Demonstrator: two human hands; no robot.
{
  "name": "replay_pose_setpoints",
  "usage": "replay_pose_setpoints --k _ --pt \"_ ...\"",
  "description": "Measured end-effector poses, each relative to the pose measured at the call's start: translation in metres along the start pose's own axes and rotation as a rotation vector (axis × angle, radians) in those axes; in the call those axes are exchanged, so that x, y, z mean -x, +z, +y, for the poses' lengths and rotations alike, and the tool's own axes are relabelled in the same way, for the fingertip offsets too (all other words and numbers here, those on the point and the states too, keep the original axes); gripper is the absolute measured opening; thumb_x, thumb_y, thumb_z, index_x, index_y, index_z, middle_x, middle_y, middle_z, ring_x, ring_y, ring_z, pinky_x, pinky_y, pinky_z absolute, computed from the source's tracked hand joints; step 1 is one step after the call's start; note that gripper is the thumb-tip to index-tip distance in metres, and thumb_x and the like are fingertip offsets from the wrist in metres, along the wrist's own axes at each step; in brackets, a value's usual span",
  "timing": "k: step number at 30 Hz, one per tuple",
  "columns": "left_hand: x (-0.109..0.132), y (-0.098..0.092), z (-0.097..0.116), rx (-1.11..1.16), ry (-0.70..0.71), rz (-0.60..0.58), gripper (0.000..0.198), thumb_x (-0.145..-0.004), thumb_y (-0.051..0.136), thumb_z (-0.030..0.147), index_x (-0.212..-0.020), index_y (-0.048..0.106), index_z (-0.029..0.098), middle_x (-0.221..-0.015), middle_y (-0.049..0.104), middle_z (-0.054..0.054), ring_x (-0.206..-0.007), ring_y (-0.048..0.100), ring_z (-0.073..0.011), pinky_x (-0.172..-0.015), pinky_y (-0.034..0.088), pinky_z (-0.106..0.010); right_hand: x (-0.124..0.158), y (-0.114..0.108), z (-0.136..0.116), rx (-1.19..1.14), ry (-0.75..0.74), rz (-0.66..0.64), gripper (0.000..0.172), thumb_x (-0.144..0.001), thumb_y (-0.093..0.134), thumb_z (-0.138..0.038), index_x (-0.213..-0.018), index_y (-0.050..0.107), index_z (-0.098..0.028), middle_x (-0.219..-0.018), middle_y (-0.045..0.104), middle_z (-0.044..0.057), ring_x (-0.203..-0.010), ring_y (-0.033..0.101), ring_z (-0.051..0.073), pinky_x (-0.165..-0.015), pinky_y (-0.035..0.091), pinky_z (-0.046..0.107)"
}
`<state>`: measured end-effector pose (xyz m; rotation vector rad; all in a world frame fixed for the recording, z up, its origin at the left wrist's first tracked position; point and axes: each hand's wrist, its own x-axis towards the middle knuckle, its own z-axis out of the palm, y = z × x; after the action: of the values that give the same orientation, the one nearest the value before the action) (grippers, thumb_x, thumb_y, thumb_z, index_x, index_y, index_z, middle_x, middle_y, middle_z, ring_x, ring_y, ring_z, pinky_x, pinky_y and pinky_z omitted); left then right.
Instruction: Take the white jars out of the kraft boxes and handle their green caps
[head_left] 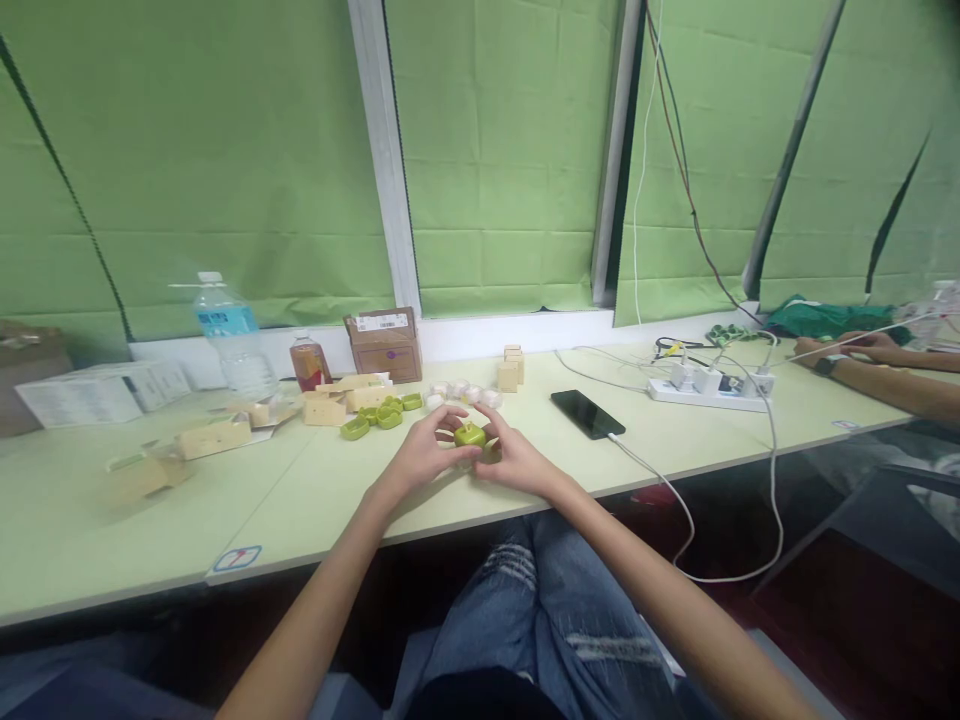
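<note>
Between my two hands, just above the table near its front edge, is a small rounded green case [470,434]. My left hand [421,456] curls around its left side, thumb and fingers closed on it. From the right, my right hand [520,462] grips the same case with bent fingers. Several open green case pieces [383,413] lie to the left of my left hand. Behind my hands sits a group of small clear round containers [463,392] with pale contents. Small tan boxes [510,370] stand beside them.
A black phone [589,413] lies on the right with a white cable plugged in. Beyond it is a power strip [709,392] with chargers. Left are opened tan cartons [214,436], a water bottle [234,345], a drink bottle [309,362] and a cardboard box [384,348]. Another person's arms [877,365] rest far right.
</note>
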<state>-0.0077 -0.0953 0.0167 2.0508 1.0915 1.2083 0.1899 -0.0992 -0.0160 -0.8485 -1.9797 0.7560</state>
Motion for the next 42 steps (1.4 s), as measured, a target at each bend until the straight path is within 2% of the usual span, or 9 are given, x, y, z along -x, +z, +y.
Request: replay_pose_setpoints --k 5,7,11,13,16,20,28,32,42 --pt "-0.002 -0.006 0.004 0.171 -0.031 -0.01 0.058 -0.063 0.091 0.035 -0.112 0.066 0.019 -0.113 0.072 -0.011 -0.109 0.069 -0.0278 -0.101 0.054 -0.049 0.0 0.0 0.004 0.003 -0.011 -0.008 0.097 -0.075 0.068 -0.013 -0.16 0.024 -0.024 -0.112 0.062 0.006 -0.087 0.062 0.018 -0.084 0.051 0.035" --pt "-0.002 -0.006 0.005 0.214 -0.062 -0.043 0.06 -0.063 0.09 0.032 -0.116 0.064 0.019 -0.11 0.074 -0.01 -0.106 0.071 -0.027 -0.102 0.053 -0.05 0.0 0.0 0.006 0.001 -0.01 -0.026 0.095 -0.077 0.068 -0.014 -0.16 0.023 -0.023 -0.12 0.062 0.009 -0.096 0.064 0.021 -0.09 0.051 0.038" --pt "0.0 -0.004 0.007 0.22 -0.092 -0.08 0.06 -0.066 0.088 0.028 -0.119 0.062 0.02 -0.11 0.073 -0.01 -0.109 0.07 -0.0266 -0.101 0.054 -0.048 -0.003 0.002 0.006 0.024 -0.027 -0.017 0.099 -0.078 0.079 -0.036 -0.16 0.025 -0.025 -0.147 0.052 0.013 -0.131 0.054 0.029 -0.108 0.044 0.045" --pt "0.0 -0.002 0.008 0.201 -0.087 -0.07 0.057 -0.066 0.087 0.028 -0.116 0.063 0.02 -0.114 0.072 -0.011 -0.111 0.069 -0.027 -0.101 0.054 -0.047 -0.005 0.003 0.005 0.081 -0.026 0.034 0.106 -0.072 0.085 -0.047 -0.158 0.029 -0.023 -0.152 0.049 0.015 -0.137 0.049 0.033 -0.111 0.042 0.049" --pt "0.001 -0.001 0.01 0.204 -0.089 -0.066 0.056 -0.065 0.088 0.027 -0.114 0.064 0.019 -0.113 0.072 -0.011 -0.11 0.069 -0.0274 -0.099 0.054 -0.047 -0.005 0.004 0.005 0.191 0.0 0.12 0.101 -0.069 0.086 -0.047 -0.153 0.038 -0.018 -0.133 0.061 0.017 -0.119 0.059 0.033 -0.1 0.048 0.049" --pt "0.0 -0.002 0.008 0.218 -0.086 -0.048 0.057 -0.063 0.089 0.026 -0.114 0.063 0.018 -0.112 0.072 -0.012 -0.108 0.069 -0.028 -0.098 0.055 -0.048 -0.001 0.003 0.01 0.118 -0.005 0.11 0.088 -0.078 0.078 -0.032 -0.153 0.034 -0.019 -0.102 0.065 0.006 -0.093 0.064 0.023 -0.085 0.051 0.038" --pt "0.0 -0.002 -0.001 0.124 -0.05 -0.095 0.05 -0.066 0.087 0.029 -0.111 0.068 0.016 -0.121 0.072 -0.013 -0.109 0.07 -0.0283 -0.095 0.057 -0.045 0.003 0.001 0.007 0.003 -0.013 0.046 0.086 -0.082 0.074 -0.024 -0.156 0.03 -0.023 -0.108 0.066 0.005 -0.091 0.064 0.02 -0.085 0.05 0.035" --pt "0.0 -0.005 -0.002 -0.007 -0.036 -0.145 0.035 -0.072 0.083 0.036 -0.099 0.077 0.015 -0.111 0.077 -0.012 -0.103 0.072 -0.0283 -0.098 0.056 -0.044 0.003 0.0 0.008 0.006 -0.024 0.047 0.076 -0.084 0.073 -0.027 -0.152 0.038 -0.022 -0.109 0.068 0.007 -0.1 0.065 0.022 -0.091 0.05 0.039" --pt "0.007 -0.005 0.001 -0.15 0.01 -0.198 0.034 -0.084 0.072 0.046 -0.104 0.082 0.021 -0.116 0.078 -0.007 -0.103 0.074 -0.0281 -0.096 0.056 -0.039 -0.001 0.001 0.015 0.02 -0.12 0.046 0.043 -0.086 0.075 -0.027 -0.128 0.067 -0.023 -0.123 0.073 0.007 -0.109 0.067 0.023 -0.095 0.051 0.038"
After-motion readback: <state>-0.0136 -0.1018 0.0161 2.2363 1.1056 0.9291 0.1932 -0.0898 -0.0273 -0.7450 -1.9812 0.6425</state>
